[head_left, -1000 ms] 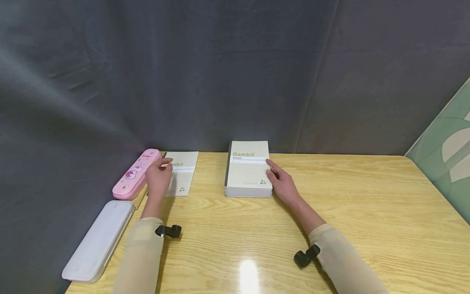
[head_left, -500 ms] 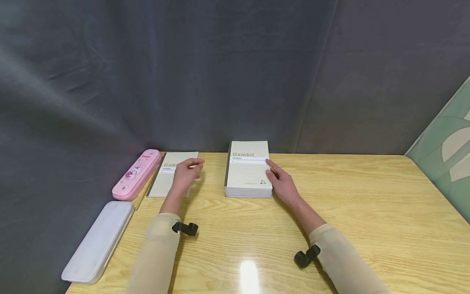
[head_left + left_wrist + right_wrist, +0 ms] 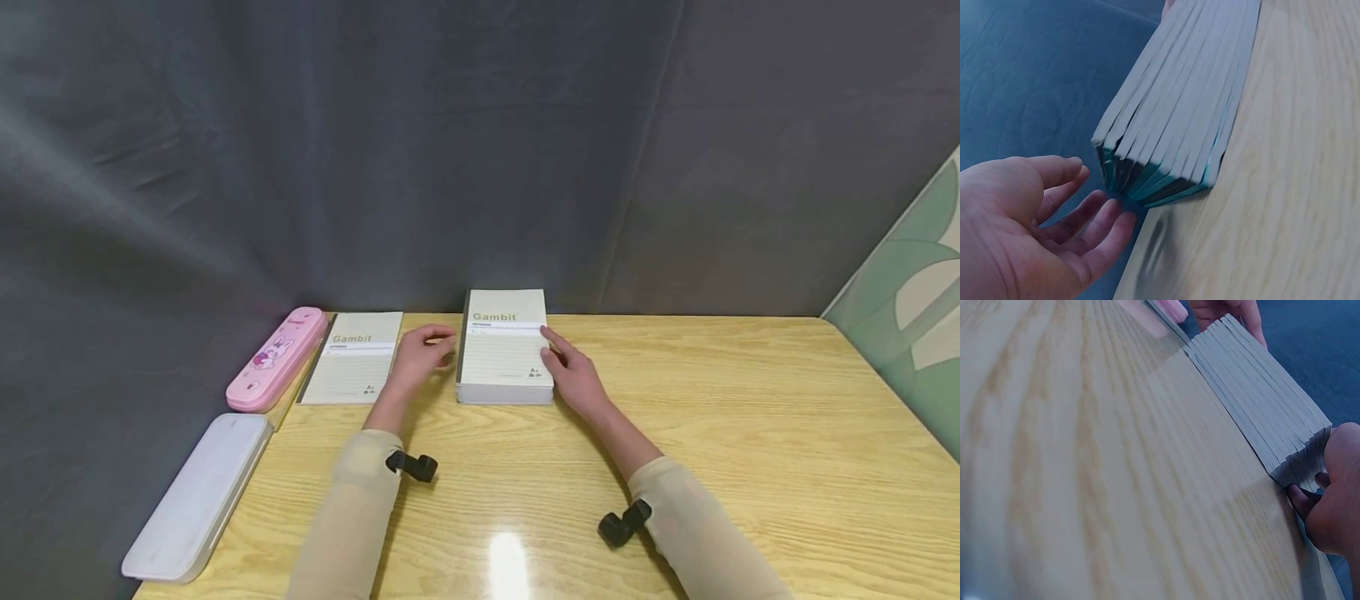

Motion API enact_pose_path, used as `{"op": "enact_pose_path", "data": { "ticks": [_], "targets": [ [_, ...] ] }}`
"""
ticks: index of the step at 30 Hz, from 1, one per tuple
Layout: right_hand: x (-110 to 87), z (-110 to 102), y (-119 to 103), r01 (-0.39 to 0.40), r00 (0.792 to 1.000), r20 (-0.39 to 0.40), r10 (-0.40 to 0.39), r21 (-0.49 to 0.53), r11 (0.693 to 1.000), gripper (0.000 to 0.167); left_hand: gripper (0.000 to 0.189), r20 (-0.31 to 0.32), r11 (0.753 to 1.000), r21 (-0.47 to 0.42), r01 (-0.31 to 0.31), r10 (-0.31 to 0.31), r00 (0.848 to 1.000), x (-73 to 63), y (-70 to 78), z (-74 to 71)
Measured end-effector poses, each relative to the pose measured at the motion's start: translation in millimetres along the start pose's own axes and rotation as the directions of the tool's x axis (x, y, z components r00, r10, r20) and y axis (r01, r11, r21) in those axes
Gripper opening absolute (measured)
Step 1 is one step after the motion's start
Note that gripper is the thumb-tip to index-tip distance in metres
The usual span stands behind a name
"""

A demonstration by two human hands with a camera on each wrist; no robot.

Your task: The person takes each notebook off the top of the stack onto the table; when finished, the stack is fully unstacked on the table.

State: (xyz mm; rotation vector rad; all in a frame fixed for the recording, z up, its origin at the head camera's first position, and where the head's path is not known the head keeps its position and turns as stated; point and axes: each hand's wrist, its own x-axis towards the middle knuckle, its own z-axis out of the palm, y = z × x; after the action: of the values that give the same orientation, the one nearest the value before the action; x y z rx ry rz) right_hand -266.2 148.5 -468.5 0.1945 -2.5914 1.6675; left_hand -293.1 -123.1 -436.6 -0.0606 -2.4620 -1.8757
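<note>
A thick stack of cream Gambit notebooks lies at the back of the table, page ends facing me. My right hand touches the stack's right side; in the right wrist view its fingertips are partly hidden behind the notebooks. Just left of the stack is my left hand, fingers loosely bent and holding nothing. The left wrist view shows a small gap between those fingers and the dark spines. Farther left, a single Gambit notebook lies flat on the table.
Beside the single notebook lies a pink pencil case with a rabbit picture. A long white case sits nearer, along the left edge. Dark grey cloth hangs behind the wooden table. A green patterned panel stands at right.
My left hand has moved right, from over the single notebook to beside the stack's left side. The right hand has stayed at the stack's right side.
</note>
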Motion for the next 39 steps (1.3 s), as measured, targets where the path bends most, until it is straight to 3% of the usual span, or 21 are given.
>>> {"op": "enact_pose_path", "data": {
  "ticks": [5,13,19,39],
  "targets": [
    [-1.4,1,0,-0.005,1.0,0.004,0.005,0.011,1.0,0.051,0.023,-0.007,1.0,-0.02,0.016,-0.016,1.0,-2.6,-0.9,9.8],
    [-1.8,1,1,-0.001,1.0,-0.005,0.001,0.012,1.0,0.051,0.025,-0.029,0.995,0.096,0.003,0.0,1.0,-6.4,2.3,19.2],
    [-1.1,1,0,-0.004,1.0,-0.006,0.004,0.01,1.0,0.05,0.025,-0.06,0.993,0.111,0.033,-0.027,0.998,-5.4,1.9,21.2],
    [0.6,-1,3,0.024,1.0,-0.008,-0.024,-0.002,1.0,0.052,0.026,-0.072,0.999,-0.012,0.048,-0.048,0.996,-7.0,2.5,14.5]
  ]
}}
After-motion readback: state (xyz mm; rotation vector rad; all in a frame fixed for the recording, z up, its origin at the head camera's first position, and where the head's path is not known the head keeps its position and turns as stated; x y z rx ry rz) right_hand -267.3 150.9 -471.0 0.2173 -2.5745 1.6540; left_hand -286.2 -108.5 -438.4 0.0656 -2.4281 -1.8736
